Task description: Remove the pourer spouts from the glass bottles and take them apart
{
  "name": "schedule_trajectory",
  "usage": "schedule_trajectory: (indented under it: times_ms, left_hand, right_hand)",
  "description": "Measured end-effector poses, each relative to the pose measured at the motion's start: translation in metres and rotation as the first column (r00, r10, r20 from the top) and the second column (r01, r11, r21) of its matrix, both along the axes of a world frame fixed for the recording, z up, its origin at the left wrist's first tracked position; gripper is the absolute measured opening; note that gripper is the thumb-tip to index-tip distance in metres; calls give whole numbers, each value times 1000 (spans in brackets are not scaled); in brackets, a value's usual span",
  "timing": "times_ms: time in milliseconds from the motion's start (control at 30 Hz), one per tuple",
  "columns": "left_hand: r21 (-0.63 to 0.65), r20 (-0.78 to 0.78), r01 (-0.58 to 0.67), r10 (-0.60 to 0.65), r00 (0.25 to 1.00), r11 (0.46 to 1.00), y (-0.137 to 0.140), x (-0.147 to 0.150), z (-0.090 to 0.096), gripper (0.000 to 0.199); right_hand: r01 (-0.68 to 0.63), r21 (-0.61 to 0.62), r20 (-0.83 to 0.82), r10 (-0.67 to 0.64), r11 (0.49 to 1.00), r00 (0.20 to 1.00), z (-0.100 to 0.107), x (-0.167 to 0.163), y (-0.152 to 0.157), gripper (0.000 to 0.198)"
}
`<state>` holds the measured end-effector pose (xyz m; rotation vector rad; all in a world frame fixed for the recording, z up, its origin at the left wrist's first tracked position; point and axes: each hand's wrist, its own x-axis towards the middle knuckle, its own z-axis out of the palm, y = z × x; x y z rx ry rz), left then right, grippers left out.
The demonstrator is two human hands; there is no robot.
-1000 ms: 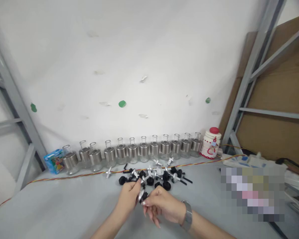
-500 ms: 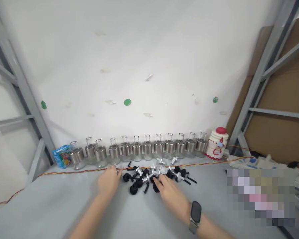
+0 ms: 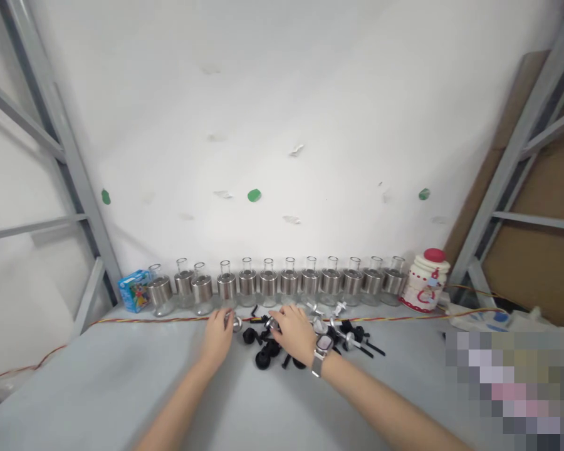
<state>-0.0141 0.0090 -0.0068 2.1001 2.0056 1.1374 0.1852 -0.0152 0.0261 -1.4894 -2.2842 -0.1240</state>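
Note:
My left hand (image 3: 217,335) is closed on a shiny silver round-topped part (image 3: 237,323), just left of a loose pile of parts. Its fingers hide much of that part. My right hand (image 3: 292,332), with a watch on its wrist, reaches across the pile. Its thumb and fingertips close on another silver part (image 3: 271,324). Black round caps (image 3: 262,359) and thin black stems lie around and below it. Translucent and silver stopper-like pieces (image 3: 351,341) lie to its right, some with black stems.
A row of glass bottles with steel sleeves (image 3: 247,283) stands along the wall. A blue box (image 3: 135,290) is at its left end, a cream jar with a red lid (image 3: 425,282) at its right. A twisted red-yellow wire (image 3: 164,320) crosses the grey table (image 3: 122,376).
My right hand has moved left over the pile to a silver part. My left hand keeps near the pile's left side, its silver part now showing more. The view has shifted slightly left.

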Motion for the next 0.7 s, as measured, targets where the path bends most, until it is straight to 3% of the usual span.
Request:
schedule_trajectory:
  times_ms: [233, 400, 533, 600, 633, 700]
  left_hand:
    - [73, 81, 131, -137, 987, 989, -8, 15, -6, 21]
    - [152, 140, 138, -159, 977, 979, -19, 21, 6, 23]
    - [160, 175, 226, -253, 951, 961, -38, 34, 22, 25]
    - [130, 234, 324, -347, 908, 937, -49, 44, 27, 29]
    - [110, 261, 380, -396, 881, 918, -55, 49, 29, 34]
    - [66, 268, 490, -488, 830, 869, -65, 58, 30, 45]
  right_hand:
    - [11, -53, -74, -15, 999, 997, -18, -14, 25, 17]
    - [27, -41, -255, -36, 999, 966, -1, -2, 25, 19]
    - [9, -18, -435, -16, 1000, 900, 17, 18, 7, 28]
    - [-124, -98, -582, 44, 987, 812, 18, 28, -7, 27]
    - [-259, -176, -711, 59, 950, 701, 16, 33, -14, 28]
    - [-508, -294, -891, -39, 810, 453, 9, 40, -28, 30]
